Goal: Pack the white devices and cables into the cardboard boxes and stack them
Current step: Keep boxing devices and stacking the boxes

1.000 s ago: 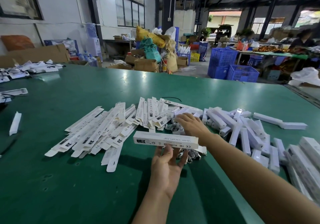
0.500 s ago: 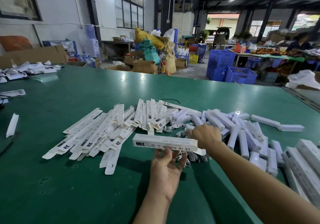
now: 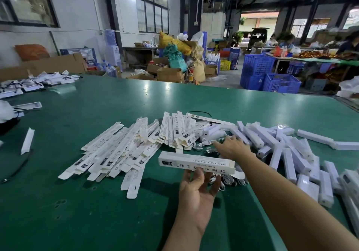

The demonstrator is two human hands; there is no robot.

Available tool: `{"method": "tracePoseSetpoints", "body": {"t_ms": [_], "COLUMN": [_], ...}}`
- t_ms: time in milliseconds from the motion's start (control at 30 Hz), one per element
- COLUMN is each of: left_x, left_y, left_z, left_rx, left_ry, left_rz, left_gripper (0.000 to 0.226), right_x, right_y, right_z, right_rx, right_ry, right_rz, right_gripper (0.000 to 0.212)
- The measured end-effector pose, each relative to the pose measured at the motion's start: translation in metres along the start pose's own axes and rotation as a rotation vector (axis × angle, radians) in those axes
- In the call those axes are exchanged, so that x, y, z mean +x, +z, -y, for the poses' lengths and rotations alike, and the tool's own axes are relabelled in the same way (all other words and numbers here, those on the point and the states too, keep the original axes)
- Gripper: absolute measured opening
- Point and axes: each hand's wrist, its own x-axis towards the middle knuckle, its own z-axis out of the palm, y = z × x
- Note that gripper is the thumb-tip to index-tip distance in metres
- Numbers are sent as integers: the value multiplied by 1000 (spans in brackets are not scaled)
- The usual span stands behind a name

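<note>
Green table carries everything. Flat unfolded cartons are fanned out in a heap left of centre, and loose white light-bar devices are piled to the right, some overlapping. One assembled box is raised off the table, lying lengthwise left to right with its printed side toward the camera. The left hand is palm up and carries it from below on nearly straight, spread fingertips near the box's middle; no curl round it shows. The right hand reaches out beyond the box with fingers splayed wide and nothing in it, hovering between the device pile and the small coiled white cables. Cables sit just beside its fingertips, devices just to its right. Whether it touches either, can't tell. Step looks like fetching contents for the held box. To do it well: take one device or cable only, clear of the tangle, keep the box level and steady, and line the piece up with the box's open end before sliding it in. Which end is open isn't visible.
</note>
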Motion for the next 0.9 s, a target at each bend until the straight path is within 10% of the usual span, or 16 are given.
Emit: {"method": "tracePoseSetpoints", "body": {"t_ms": [200, 400, 567, 900], "left_x": [3, 3, 4, 6], "left_y": [-3, -3, -6, -9], "left_z": [3, -1, 1, -5], "left_rx": [3, -57, -55, -39], "left_ry": [-13, -21, -5, 45], "left_rz": [1, 5, 87, 108], "left_gripper": [15, 22, 28, 32], "right_x": [-2, 7, -4, -25], "right_y": [3, 0, 2, 6], "right_z": [-6, -4, 21, 37], "right_rx": [-67, -1, -50, -187], "right_ry": [-81, -115, -244, -409], "right_rz": [-260, 64, -156, 110], "right_gripper": [55, 76, 61, 65]}}
